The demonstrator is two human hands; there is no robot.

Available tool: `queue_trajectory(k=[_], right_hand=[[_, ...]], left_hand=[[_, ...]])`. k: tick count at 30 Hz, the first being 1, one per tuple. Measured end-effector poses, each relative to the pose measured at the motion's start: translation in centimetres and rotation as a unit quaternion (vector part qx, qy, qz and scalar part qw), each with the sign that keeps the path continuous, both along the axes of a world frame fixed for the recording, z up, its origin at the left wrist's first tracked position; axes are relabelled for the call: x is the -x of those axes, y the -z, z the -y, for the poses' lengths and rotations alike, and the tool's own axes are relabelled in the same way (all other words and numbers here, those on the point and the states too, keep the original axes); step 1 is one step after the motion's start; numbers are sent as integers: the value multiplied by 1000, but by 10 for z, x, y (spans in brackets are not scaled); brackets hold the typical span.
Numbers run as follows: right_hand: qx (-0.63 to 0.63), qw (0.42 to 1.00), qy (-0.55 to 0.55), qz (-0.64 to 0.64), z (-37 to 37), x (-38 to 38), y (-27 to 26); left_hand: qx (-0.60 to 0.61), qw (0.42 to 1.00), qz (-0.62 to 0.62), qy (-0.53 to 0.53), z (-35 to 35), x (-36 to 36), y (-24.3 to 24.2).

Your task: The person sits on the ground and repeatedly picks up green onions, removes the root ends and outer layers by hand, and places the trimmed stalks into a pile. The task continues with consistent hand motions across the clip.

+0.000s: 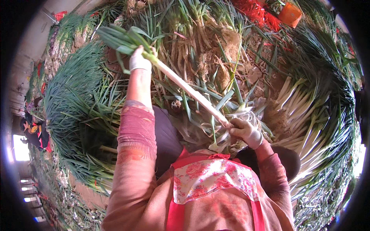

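A long green onion (188, 86) with a white shank slants across the view in front of me. My left hand (141, 59), in a pale glove, is closed around it where the green leaves begin. My right hand (245, 132), gloved too, grips its root end near my lap. Below the shank lie stripped outer leaves (222, 141), close to my right hand. Unpeeled green onions with dry roots (199, 52) lie ahead of me. At the right is a pile of green onions with clean white shanks (312, 138).
A large heap of green onions (75, 75) lies to the left, its leaves outward. Red plastic ties (257, 13) and an orange container (290, 15) are at the top right. Loose leaves and soil (257, 69) cover the ground ahead. More onion heaps curve along the right edge.
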State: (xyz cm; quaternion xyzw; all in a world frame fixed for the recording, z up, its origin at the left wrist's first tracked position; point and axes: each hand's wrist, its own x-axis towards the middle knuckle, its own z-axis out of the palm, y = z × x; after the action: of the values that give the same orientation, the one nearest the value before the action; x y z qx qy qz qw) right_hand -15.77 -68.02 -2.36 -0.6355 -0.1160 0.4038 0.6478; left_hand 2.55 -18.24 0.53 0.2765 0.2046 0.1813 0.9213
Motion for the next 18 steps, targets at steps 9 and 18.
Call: queue_trajectory(k=[9,18], right_hand=[[535,734,-325,264,60,-39,118],[134,893,131,409,-68,-74,-32]], left_hand=[[-132,990,48,-29,-31,27,-16],[-41,964,84,250,121,38,-36]])
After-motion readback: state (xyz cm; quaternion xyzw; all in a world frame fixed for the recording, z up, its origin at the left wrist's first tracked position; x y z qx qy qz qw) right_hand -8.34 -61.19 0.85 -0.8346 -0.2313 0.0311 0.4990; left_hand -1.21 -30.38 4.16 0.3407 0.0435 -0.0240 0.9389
